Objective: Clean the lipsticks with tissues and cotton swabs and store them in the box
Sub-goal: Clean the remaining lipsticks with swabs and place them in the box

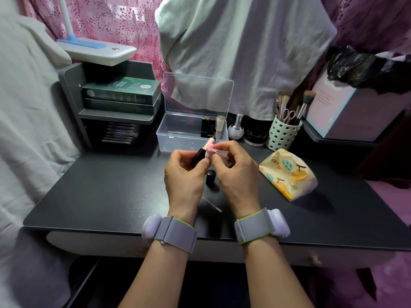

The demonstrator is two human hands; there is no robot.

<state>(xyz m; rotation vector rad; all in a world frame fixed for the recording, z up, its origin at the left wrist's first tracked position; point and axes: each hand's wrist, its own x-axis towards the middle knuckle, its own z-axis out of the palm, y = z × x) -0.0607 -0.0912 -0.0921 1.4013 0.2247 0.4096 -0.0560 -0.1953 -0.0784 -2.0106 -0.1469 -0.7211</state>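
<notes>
My left hand (185,172) grips an uncapped black lipstick (200,154) with a gold neck, tilted up to the right. My right hand (235,167) pinches a crumpled white tissue (216,152), stained pink, against the lipstick's tip. The lipstick's black cap (210,177) stands on the dark desk between my hands. A used cotton swab (212,205) with a pink end lies on the desk near my wrists. Behind my hands the clear plastic box (171,134) stands with its lid up, and three lipsticks (212,127) stand in its right end.
A yellow patterned tissue pack (289,173) lies to the right. A green holder with brushes and scissors (283,134), a round bottle (236,128) and a black jar (255,135) stand behind it. At the back left is a grey shelf with green boxes (121,94).
</notes>
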